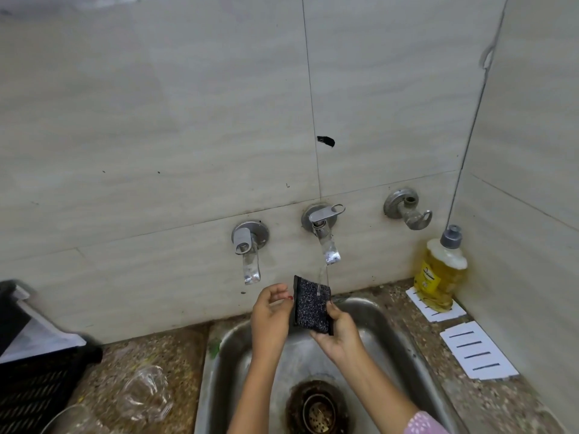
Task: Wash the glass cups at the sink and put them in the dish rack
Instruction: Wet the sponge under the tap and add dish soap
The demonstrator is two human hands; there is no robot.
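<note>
The pale tiled wall (156,120) fills most of what I can see, meeting a side wall in the far right corner. Below it runs a speckled stone counter (163,349) with a steel sink (391,333) set into it, a rusty-ringed drain (318,408) at its near end. At the near left a black slatted dish rack (34,380) sits on the counter. Between it and the sink are the glass cups (144,393), clear and blurred, one apparently on its side and another's rim just showing at the near edge. None of them is in the rack or the sink. In the far right corner a bottle of yellow dish soap (441,274) stands on a white slotted card (435,308), with a second card (477,355) lying nearer. Three fittings stick out of the wall: a left tap (249,249), a middle tap (324,236) with a thin stream of water running, and an angle valve (407,211) on the right. Over the far end of the sink both hands hold a dark, glittery scrub pad (313,305) upright under that stream. The left hand (271,317) has its fingers curled with the tips pinching the pad's left edge. The right hand (340,333) grips the lower right corner from below, thumb on the face. A pink patterned sleeve (423,424) shows on the right arm.
</note>
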